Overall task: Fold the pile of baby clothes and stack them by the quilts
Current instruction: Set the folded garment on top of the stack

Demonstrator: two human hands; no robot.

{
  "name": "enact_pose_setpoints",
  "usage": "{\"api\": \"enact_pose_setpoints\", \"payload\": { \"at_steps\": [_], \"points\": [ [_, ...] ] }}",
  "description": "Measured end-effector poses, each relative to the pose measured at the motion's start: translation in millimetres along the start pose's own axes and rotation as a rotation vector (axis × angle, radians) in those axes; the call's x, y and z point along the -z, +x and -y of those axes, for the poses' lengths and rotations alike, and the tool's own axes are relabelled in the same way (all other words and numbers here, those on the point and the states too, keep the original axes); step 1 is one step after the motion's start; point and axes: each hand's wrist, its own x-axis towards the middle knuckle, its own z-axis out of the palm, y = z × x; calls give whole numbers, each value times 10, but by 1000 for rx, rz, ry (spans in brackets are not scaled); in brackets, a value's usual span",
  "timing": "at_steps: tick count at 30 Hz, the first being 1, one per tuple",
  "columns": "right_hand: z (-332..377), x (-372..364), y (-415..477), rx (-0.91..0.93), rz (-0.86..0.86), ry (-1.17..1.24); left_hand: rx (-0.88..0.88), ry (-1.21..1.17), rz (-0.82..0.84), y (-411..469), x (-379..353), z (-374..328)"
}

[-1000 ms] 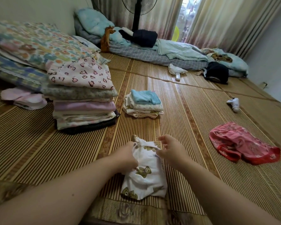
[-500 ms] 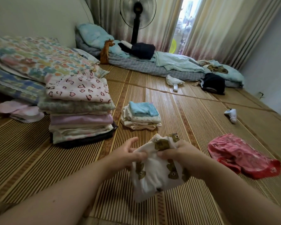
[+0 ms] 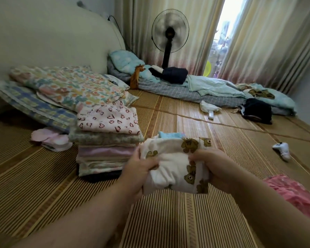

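A folded white baby garment with brown bear prints (image 3: 175, 161) is held up above the bamboo mat (image 3: 186, 221). My left hand (image 3: 140, 169) grips its left side and my right hand (image 3: 213, 167) grips its right side. Just behind the garment, the blue top of the small stack of folded baby clothes (image 3: 169, 135) peeks out; the rest of that stack is hidden. To the left stands the tall pile of folded quilts (image 3: 106, 140), topped by a pink heart-print one. A pink garment (image 3: 293, 192) lies crumpled at the right edge.
Floral and blue checked bedding (image 3: 61, 88) lies behind the quilts, with pink cloths (image 3: 50, 140) beside it. A white game controller (image 3: 282, 149) sits on the mat at right. A standing fan (image 3: 169, 34), a floor mattress (image 3: 204, 90) and a dark bag (image 3: 258, 110) are at the back.
Both hands took the bear-print garment off the mat, folded it smaller and lifted it forward toward the small stack. The view tilted up and nearer the quilts.
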Motion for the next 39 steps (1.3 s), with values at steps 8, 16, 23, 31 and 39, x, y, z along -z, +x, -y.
{"api": "enact_pose_setpoints", "payload": {
  "at_steps": [8,16,23,31,39],
  "points": [
    [900,-1003,1271,149,-22,68,-338,634,-470,614,553,-1793],
    [825,-1618,2432,136,-133,-454,26,1068,-592,1223,1196,-1909],
    [489,-1612,2530,273,-194,-858,89,1334,-520,1300,1521,-1635],
    [707,-1212,1655,640,-272,-1066,-241,1693,-471,923,786,-1671],
    [69,345,298,429,-421,-1152,-423,1691,120,457,-743,-452]
  ]
}}
